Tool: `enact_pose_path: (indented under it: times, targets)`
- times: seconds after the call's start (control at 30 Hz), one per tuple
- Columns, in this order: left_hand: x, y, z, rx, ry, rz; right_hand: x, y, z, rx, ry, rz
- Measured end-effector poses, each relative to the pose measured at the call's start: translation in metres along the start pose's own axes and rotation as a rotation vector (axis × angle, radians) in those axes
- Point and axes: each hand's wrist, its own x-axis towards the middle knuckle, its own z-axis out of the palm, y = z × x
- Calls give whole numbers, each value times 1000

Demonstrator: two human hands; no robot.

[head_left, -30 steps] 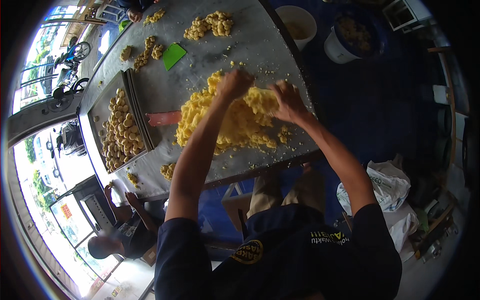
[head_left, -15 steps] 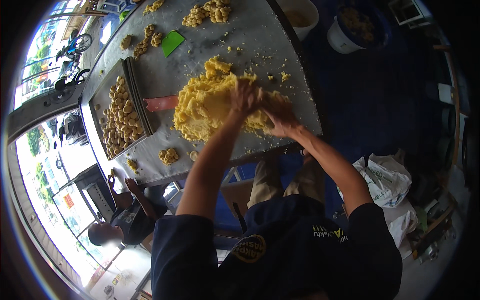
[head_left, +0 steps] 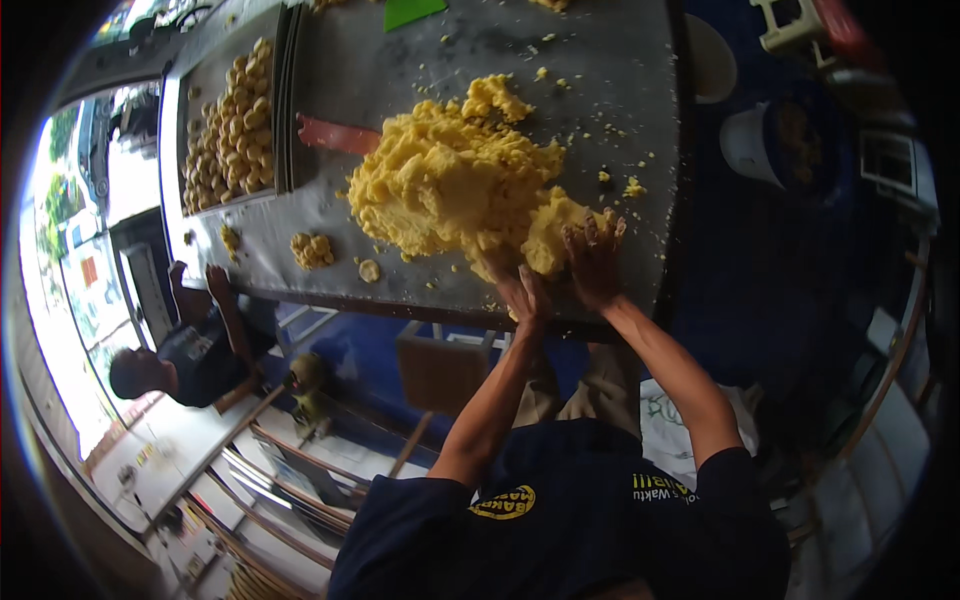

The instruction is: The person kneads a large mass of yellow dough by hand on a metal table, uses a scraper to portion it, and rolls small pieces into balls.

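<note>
A large crumbly mound of yellow dough [head_left: 440,175] lies on the metal table [head_left: 350,60]. My left hand [head_left: 515,290], fingers stretched out, touches the near lower edge of the dough at the table's front. My right hand [head_left: 595,255] rests against the right-hand lump of dough [head_left: 550,230], fingers spread. A pink scraper [head_left: 330,133] lies at the mound's left, partly hidden by it. A small pile of dough pieces [head_left: 311,250] and a single round piece [head_left: 369,270] sit left of my hands.
Trays of round pieces [head_left: 235,130] stand left, a green scraper [head_left: 410,15] farther back. A co-worker [head_left: 200,350] is at the left end, hands at the table. Buckets [head_left: 745,140], a stool [head_left: 440,370] and white sacks [head_left: 670,420] surround the table.
My hands have moved from over the mound down to its near right end by the table's front edge, pressing a lump there. The view has shifted, so the table sits higher and further right.
</note>
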Motion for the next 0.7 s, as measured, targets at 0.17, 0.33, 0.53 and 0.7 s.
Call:
enact_pose_path:
  times: [0.17, 0.33, 0.53, 0.7]
  targets:
    - [29, -3, 43, -284, 443, -338, 65, -6, 1, -27, 76, -43]
    - [88, 33, 79, -640, 818, -603, 141, -8, -35, -178, -129, -248]
    - [136, 38, 122, -581, 698, -790, 239, -9, -73, -249, -657, -356]
    - [176, 39, 148, -701, 804, -978, 282, 2, -58, -306, -807, -389]
